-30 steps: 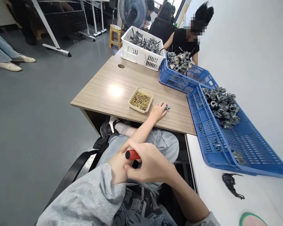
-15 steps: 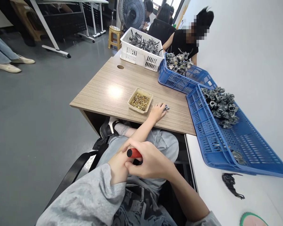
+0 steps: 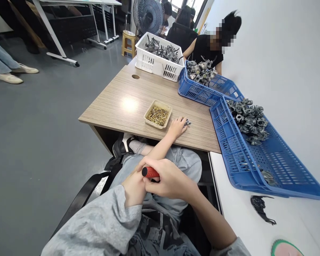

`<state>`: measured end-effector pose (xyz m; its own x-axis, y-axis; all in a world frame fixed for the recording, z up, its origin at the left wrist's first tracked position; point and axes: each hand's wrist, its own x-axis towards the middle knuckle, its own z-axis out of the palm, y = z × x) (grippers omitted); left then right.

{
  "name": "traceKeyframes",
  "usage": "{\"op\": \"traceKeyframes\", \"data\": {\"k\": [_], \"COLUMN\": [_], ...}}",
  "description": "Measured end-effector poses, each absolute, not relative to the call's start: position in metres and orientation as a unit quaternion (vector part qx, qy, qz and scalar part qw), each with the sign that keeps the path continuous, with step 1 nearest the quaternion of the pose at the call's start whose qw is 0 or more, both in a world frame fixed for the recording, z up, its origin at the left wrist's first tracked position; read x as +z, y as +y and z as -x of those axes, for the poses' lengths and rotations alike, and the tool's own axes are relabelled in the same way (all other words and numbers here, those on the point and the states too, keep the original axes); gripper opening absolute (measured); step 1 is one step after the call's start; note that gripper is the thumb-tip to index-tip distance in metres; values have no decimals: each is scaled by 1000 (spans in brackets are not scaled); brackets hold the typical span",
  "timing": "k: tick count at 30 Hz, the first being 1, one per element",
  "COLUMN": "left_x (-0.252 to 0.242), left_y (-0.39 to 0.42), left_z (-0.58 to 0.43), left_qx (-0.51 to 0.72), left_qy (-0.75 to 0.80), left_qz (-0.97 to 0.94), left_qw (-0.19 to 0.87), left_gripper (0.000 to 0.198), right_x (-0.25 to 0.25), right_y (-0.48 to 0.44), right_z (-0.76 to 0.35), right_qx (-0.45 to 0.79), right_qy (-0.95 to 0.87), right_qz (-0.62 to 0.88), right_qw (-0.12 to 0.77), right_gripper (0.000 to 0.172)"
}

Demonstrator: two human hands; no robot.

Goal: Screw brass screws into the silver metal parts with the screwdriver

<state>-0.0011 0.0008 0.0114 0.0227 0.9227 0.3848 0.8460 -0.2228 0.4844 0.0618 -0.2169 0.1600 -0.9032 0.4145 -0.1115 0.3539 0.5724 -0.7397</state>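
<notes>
My left hand (image 3: 177, 127) lies on the wooden table (image 3: 109, 96), its fingers curled over a small grey metal part (image 3: 187, 122) that is mostly covered. Beside it, to the left, stands a cream plastic tub (image 3: 149, 123) of small brass-coloured screws (image 3: 158, 116). Close to me, my right hand (image 3: 168, 179) is closed round a red-handled screwdriver (image 3: 151, 172). Its black butt end points up and to the left; the shaft is hidden. The fingers of this hand rest against my left forearm (image 3: 133, 186).
Two blue crates (image 3: 229, 161) (image 3: 193, 93) and a white crate (image 3: 160, 67) hold grey metal parts along the table's right and far sides. A black scrap (image 3: 261, 208) lies on the white surface (image 3: 240, 209). A person (image 3: 206, 49) sits beyond the crates; a fan (image 3: 148, 16) stands behind.
My right hand has shifted slightly with the screwdriver and presses closer to my left forearm. My left hand stays on the metal part.
</notes>
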Motion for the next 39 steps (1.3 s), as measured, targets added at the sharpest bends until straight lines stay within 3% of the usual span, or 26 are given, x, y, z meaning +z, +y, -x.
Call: {"op": "traceKeyframes", "data": {"k": [8, 15, 24, 33, 39], "left_x": [15, 11, 9, 6, 9], "left_y": [-2, 0, 1, 4, 2], "left_z": [1, 2, 2, 2, 1], "left_qx": [311, 317, 320, 326, 315], "left_qy": [626, 622, 621, 615, 621], "left_qz": [-713, -714, -713, -716, -715], "left_qw": [61, 52, 53, 48, 53], "left_gripper": [42, 42, 41, 40, 41], "right_x": [156, 153, 152, 149, 143], "right_y": [-210, -199, -209, -216, -213], "right_z": [-69, -73, -69, -66, -69], "right_qx": [368, 424, 336, 368, 435], "right_qy": [-912, -895, -927, -907, -881], "right_qz": [182, 137, 167, 199, 160], "right_qw": [22, 18, 10, 44, 93], "right_gripper": [32, 24, 32, 40, 37]}}
